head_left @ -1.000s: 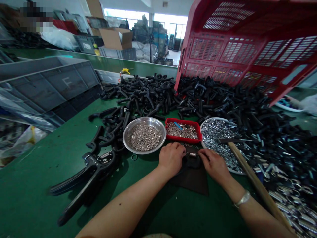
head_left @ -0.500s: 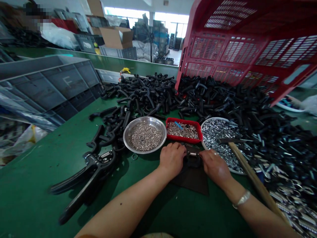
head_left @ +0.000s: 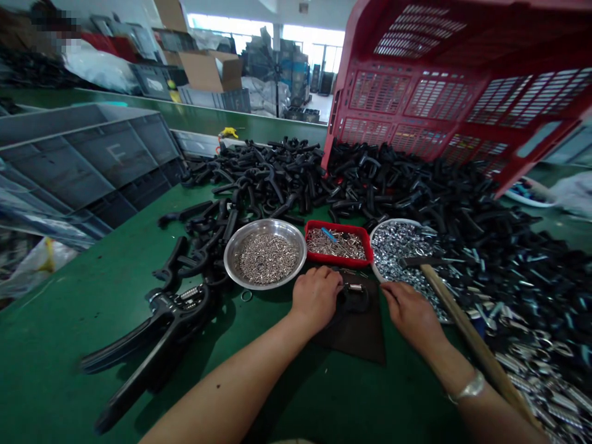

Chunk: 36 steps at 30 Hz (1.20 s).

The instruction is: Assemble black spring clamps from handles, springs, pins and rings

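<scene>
Nearest, the left hand [head_left: 317, 297] grasped the black part [head_left: 355, 300] by its left edge and pinned it on the dark mat [head_left: 358, 338], on the green table [head_left: 83, 290]. A small spring [head_left: 355, 287] sat on top of the part. The right hand [head_left: 411, 311] lay just beside the part without touching it, fingers loosely curled; whether it pinched anything could not be told.

Judgement: a fitting step on the part was in hand. A further move would call for a fine pinch of small hardware and a steady left grip.

Beyond stood the steel bowl [head_left: 229, 262], the red tray [head_left: 340, 262] and the pale dish [head_left: 393, 222], all holding small metal pieces. Farther off lay the heap of black handles [head_left: 398, 185] and the tilted red crate [head_left: 439, 92].
</scene>
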Motion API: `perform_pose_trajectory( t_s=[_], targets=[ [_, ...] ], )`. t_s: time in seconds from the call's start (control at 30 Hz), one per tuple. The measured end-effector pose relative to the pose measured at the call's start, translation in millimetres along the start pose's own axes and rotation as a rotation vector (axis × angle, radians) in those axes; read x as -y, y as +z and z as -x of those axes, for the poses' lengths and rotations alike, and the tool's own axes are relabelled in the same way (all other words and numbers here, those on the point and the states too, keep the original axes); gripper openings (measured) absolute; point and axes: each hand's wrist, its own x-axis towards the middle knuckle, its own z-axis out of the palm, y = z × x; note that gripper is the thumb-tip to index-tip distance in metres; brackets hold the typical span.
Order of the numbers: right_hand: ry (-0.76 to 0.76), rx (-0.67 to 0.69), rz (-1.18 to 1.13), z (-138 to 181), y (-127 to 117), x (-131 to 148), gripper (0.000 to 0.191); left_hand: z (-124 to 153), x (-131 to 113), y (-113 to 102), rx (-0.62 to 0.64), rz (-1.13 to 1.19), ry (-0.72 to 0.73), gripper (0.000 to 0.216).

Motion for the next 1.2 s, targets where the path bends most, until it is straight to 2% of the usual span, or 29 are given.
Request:
perform_pose_trajectory(
  t_s=[0.17,0.33,0.5,0.57,0.67,0.73,0.83,1.2],
  targets=[
    [-0.034,0.104,-0.004,1,-3,5,0.024,-1,2,0,0.006,-0.031,0.028,0.017],
    [0.014,0.221,0.029,-11,0,13,0.022,-2,5,1,-0.007,-0.042,0.068,0.016],
    [0.035,0.329,0.076,-23,-7,14,0.016,-2,6,2,-0.041,-0.04,0.077,0.014],
    [0.047,0.298,0.033,-24,-11,14,0.013,-2,7,2,-0.035,-0.039,0.071,0.015],
    [0.108,0.159,-0.145,-22,-10,14,0.014,-2,7,3,-0.033,-0.041,0.078,0.015],
    [0.123,0.057,-0.237,-19,-5,15,0.015,-2,7,3,-0.038,-0.037,0.083,0.015],
    [0.084,-0.025,-0.238,-15,6,16,0.016,-2,7,3,-0.035,-0.023,0.078,0.014],
    [0.025,-0.095,-0.157,-10,14,15,0.015,-2,7,5,-0.056,-0.004,0.072,0.014]
  ],
)
